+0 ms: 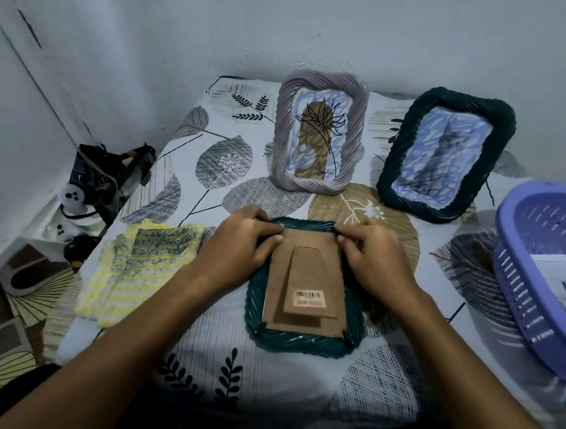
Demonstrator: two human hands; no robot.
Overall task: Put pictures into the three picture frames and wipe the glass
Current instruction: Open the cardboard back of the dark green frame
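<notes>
A table [215, 345] covered by a leaf-patterned cloth is observed against a pale wall. A dark green frame [298, 339] is laid face down at the near centre of the table, its brown backing board [307, 274] uppermost. A folded stand flap is seen on the board, with a barcode sticker [310, 299] near its lower end. Small dark clips are noted at the two near corners of the board.

The left hand [237, 248] is placed on the far left corner of the face-down frame, fingers curled and pressed at the board's upper edge. The right hand [373, 260] is placed on the far right corner in like manner, fingertips bent onto the board's edge. Neither hand is closed around a loose object; both are pressed against the frame and board.

Two further frames are stood upright behind. A grey frame [315, 186] is positioned beyond the centre, with a picture of a line-drawn plant on a brown arch seen inside it. A second dark green frame [391, 176] is leaned to its right, tilted, with a blue-and-white picture inside; the detail of that picture cannot be made out.

A yellow and grey cloth [133, 266] is laid flat on the table just left of the left hand. A purple perforated basket [522, 283] is set at the right edge, with paper sheets [564, 273] lying in it.
</notes>
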